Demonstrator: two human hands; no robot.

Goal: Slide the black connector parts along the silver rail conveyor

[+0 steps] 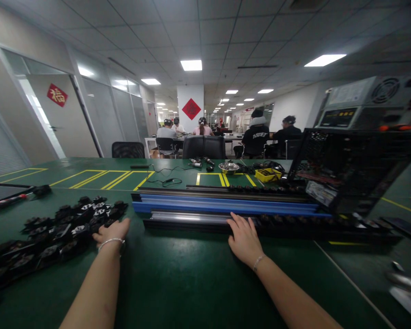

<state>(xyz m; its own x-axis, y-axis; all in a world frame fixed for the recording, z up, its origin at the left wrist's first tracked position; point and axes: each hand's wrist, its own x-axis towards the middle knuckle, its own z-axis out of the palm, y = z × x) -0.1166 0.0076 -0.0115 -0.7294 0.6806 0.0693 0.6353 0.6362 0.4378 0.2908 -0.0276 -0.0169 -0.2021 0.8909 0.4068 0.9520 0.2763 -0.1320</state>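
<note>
My left hand (112, 232) is at the right edge of a pile of small black parts (63, 230), some with white labels. Its fingers look curled in; what they hold, if anything, is hidden. My right hand (245, 238) lies with fingers spread, its fingertips on the near edge of a long clear-and-black rail (188, 218). To the right of that hand, a row of small black parts (287, 220) sits along the same rail. Just behind it lies a long blue rail (205, 203).
An open black computer case (356, 169) with power supplies (366, 100) on top stands at the right. Farther back on the green table (178, 274) are a metal bowl (229, 167), a yellow tray (267, 174) and cables. A red-handled screwdriver (8, 201) lies far left. Several people sit beyond.
</note>
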